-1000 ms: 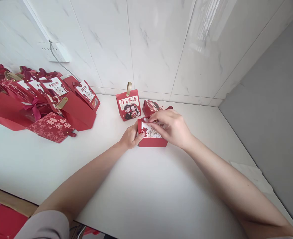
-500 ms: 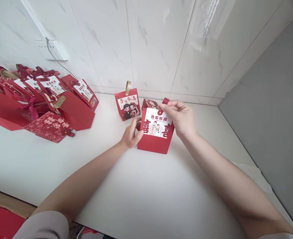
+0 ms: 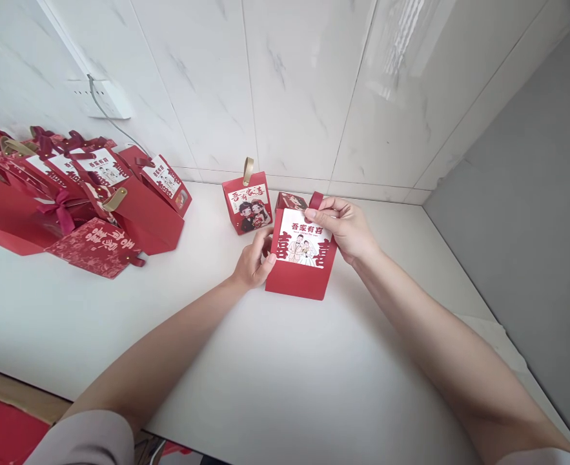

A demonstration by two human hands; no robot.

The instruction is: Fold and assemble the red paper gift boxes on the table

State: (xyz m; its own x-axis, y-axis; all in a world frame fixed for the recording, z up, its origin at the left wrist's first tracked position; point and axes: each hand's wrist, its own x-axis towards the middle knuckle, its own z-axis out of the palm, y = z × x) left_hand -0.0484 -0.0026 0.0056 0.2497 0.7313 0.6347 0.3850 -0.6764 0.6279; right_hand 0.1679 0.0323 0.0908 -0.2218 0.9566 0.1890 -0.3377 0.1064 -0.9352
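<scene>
A red gift box (image 3: 296,281) with a white printed panel of a bride and groom faces me over the white counter. My left hand (image 3: 254,261) grips its left edge, thumb on the front and fingers behind. At the top, my right hand (image 3: 345,227) pinches the box by the base of its dark red strap loop (image 3: 316,199), thumb covering the fastening. Just behind stand a smaller red box (image 3: 248,205) with a gold loop handle and another red box (image 3: 289,201), partly hidden by the one I hold.
Several red gift boxes (image 3: 153,219) with ribbons and straps crowd the left of the counter (image 3: 207,361). One patterned box (image 3: 95,248) lies at their front. A wall socket (image 3: 101,98) with a grey cable is behind them. Red items (image 3: 8,426) sit below the counter's edge.
My right thumb has slid left and down over the strap's fastening, covering it. The strap loop has shifted slightly left; the box stays in nearly the same place.
</scene>
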